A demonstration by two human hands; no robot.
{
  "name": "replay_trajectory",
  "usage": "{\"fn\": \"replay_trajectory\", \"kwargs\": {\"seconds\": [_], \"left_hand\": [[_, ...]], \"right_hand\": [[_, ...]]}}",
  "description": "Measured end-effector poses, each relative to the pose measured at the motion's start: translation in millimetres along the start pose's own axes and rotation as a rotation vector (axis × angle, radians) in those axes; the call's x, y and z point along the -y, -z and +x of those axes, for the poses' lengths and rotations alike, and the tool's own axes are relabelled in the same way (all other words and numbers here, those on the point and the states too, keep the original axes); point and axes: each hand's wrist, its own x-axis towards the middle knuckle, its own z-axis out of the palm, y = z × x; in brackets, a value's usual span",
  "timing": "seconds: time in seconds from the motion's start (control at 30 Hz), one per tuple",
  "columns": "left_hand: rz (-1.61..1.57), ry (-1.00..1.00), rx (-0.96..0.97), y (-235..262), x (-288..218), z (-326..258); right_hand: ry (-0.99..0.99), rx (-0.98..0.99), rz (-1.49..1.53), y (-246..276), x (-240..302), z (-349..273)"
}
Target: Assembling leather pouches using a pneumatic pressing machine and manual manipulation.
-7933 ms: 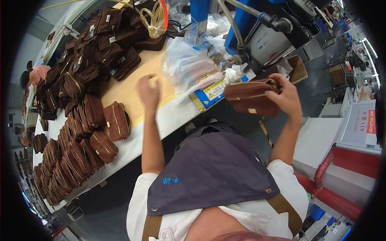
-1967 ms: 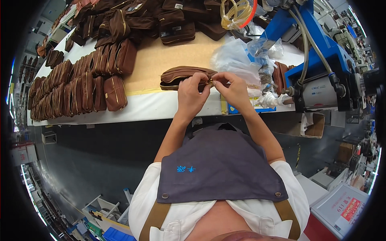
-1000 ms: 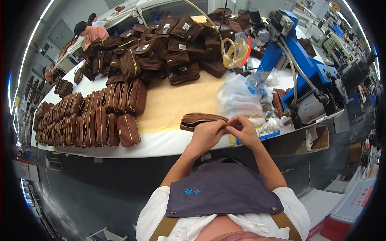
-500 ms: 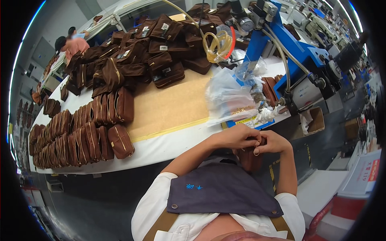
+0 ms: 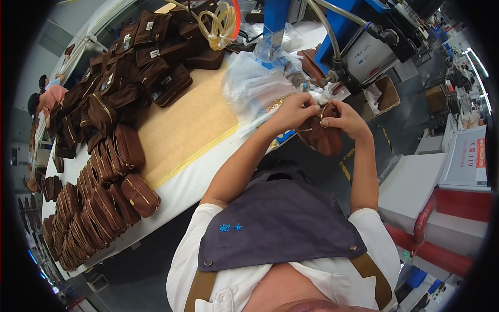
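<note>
A brown zippered pouch [image 5: 323, 139] hangs tilted from my hands just off the table's right front edge. My right hand [image 5: 347, 120] pinches its upper edge between thumb and fingers, beside a small gold-coloured fitting. Close by on the left, my left hand [image 5: 297, 111] is closed in a pinch at the pouch's top corner; what sits between its fingertips is too small to make out. Beyond my left hand lies translucent plastic [image 5: 249, 86] with gold-coloured chain [image 5: 279, 101] at its near edge.
A blue machine frame [image 5: 274, 18] with hoses and a cylinder stands behind my hands. Brown pouches [image 5: 106, 200] line the table's left in rows; darker bags [image 5: 150, 49] are heaped behind. A tan board [image 5: 182, 119] covers mid-table. A cardboard box [image 5: 389, 96] stands right.
My view has turned and shifted to the right. Both hands have risen and reach farther out with the pouch, and more of its brown body shows below them.
</note>
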Motion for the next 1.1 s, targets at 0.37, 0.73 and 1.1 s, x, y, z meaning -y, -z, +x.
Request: {"fn": "replay_trajectory", "kwargs": {"seconds": [0.37,0.73,1.1], "left_hand": [[-0.294,0.082,-0.069,-1.3,8.0,50.7],[-0.286,0.040,-0.101,-6.1,14.8,56.1],[-0.298,0.069,-0.083,-5.3,15.4,55.0]], "right_hand": [[0.047,-0.087,0.109,23.8,2.8,22.5],[-0.026,-0.001,0.213,42.2,-30.0,32.8],[0.009,0.047,0.243,44.8,-37.1,38.0]]}}
